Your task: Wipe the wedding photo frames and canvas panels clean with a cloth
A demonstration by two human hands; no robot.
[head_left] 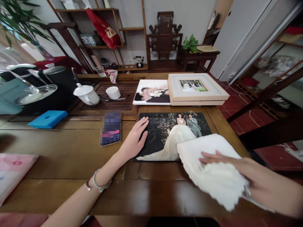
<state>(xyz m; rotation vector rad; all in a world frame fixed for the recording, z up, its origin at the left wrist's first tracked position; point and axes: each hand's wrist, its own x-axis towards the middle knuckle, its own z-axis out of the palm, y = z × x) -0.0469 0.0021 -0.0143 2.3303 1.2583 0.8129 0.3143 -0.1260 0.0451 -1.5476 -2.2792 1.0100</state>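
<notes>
A wedding photo panel (163, 135) with a dark background lies flat on the wooden table, showing a couple in a white gown and a grey suit. My left hand (136, 138) rests on its left edge, fingers stretched out. Over the panel's lower right corner lies a white scalloped-edged cloth (210, 143), partly covering the picture. My right hand (222, 157) has hold of this cloth, pressing it down with extended fingers; a loose fold hangs below the hand toward the table's front. A bracelet (98, 181) circles my left wrist.
A smaller photo panel (151, 99) and a light wooden frame (199, 99) lie behind the photo. Left are a phone (111, 129), a blue block (48, 119), a lidded white teapot (87, 94), a white cup (113, 93) and a dark kettle (56, 78). A pink-white packet (16, 173) lies front left.
</notes>
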